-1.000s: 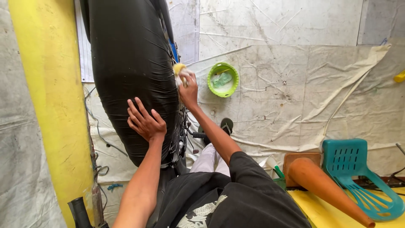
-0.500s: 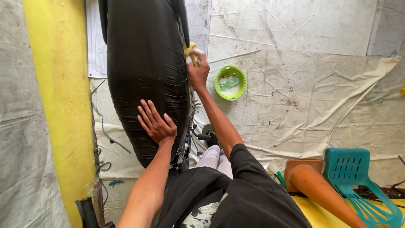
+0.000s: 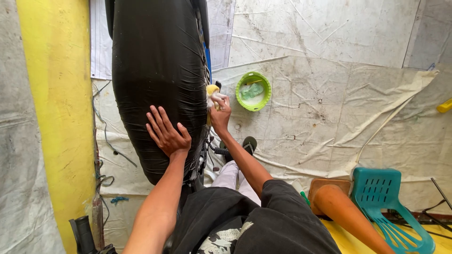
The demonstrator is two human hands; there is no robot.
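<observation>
Sponge [image 3: 212, 90], yellow, soft and light, is pinched in the closed right hand [image 3: 220, 115] against the black wrapped seat [image 3: 157, 70]; the open left hand [image 3: 167, 134] is pressed flat on the slippery wrapping beside it.

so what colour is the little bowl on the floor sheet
Bright green; the bowl shows best in the head view, just beyond the right hand.

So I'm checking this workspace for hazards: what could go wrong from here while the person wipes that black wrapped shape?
1. The right hand presses a yellow sponge against the edge of the black plastic-wrapped body, with only the flat left hand steadying it; the wrap looks slick, so either hand might slip.
2. The green bowl sits on the floor sheet near the foot and could get kicked over.
3. Loose wires by the yellow wall might snag.
</observation>
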